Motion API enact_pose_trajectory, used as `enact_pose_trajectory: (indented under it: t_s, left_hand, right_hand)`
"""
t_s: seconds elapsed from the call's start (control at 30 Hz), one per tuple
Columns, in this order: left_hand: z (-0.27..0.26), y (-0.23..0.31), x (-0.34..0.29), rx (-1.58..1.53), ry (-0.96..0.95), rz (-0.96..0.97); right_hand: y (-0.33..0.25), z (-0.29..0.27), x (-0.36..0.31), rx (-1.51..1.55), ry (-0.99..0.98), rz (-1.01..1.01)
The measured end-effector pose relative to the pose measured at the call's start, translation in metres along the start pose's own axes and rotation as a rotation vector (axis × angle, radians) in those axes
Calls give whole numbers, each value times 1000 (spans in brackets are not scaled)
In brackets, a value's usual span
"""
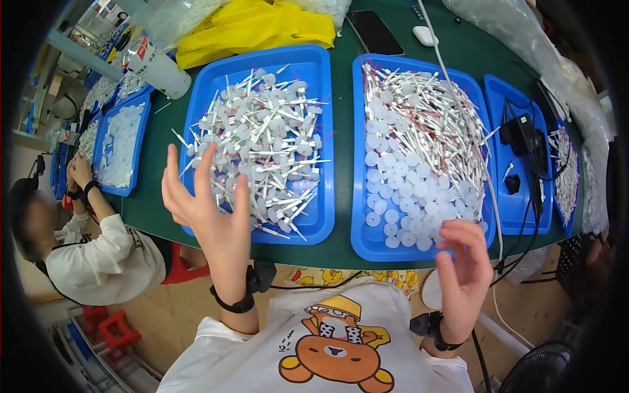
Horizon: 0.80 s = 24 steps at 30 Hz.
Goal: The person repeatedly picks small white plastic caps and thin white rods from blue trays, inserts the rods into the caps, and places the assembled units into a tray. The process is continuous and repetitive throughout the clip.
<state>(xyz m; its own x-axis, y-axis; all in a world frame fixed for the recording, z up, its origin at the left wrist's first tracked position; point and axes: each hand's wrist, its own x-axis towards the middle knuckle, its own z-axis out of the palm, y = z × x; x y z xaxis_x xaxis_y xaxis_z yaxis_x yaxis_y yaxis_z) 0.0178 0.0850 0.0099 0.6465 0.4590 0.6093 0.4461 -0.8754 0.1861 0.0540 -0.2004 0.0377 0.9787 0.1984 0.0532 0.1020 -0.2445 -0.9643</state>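
My left hand (217,223) is raised over the near left edge of a blue tray (324,124), its fingers spread and nothing in it. That tray holds a loose heap of white stick pieces with translucent discs (268,147) on them and thin red wires. To the right, a second blue tray (358,216) has loose translucent round discs (406,206) at its near side and thin white sticks (419,98) with red wires behind them. By this tray's near right edge is my right hand (466,265), fingers loosely curled, thumb apart, nothing visible in it.
Behind the trays lie a yellow bag (262,29), a black phone (375,33) and a white case (425,36). A white cup (157,69) stands at left. Further right, a blue tray holds black adapters (522,134) and cables. Another person (98,255) works at left.
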Motion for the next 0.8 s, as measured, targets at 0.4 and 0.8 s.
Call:
enact_pose_trajectory:
  t_s: [0.4,0.8]
  left_hand:
    - [5,94,-48,-575,-624,380]
    - [17,103,-51,-498,-632,368]
  right_hand:
    - [16,-39,18,-862,312,-112]
    - [35,-39,68,-860,39,-272]
